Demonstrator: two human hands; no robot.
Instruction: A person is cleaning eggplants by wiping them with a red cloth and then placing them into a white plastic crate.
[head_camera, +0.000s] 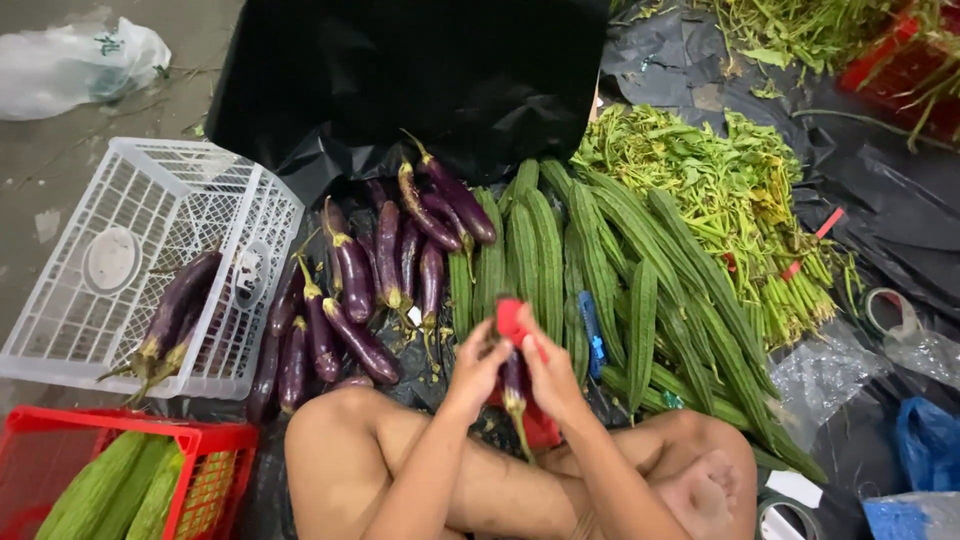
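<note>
Black sheeting (420, 70) spans the frame, ridged gourds (600, 270) at centre, leafy greens (720, 180) upper right, a white crate (130, 260) at left. At lower centre, the left hand (478, 368) and right hand (548, 372) both close around one purple eggplant (514, 385) and a red cloth (512, 318); wiping looks best done with a firm grip, turning gently

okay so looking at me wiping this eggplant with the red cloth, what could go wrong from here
1. The eggplant is pinched between the left hand and right hand through a red cloth; its smooth skin could slip and drop onto the black sheet.
2. Its stem points down toward your legs, so hard rubbing might snap it.
3. Two eggplants on the upturned white crate lie at the edge and may roll off.
</note>
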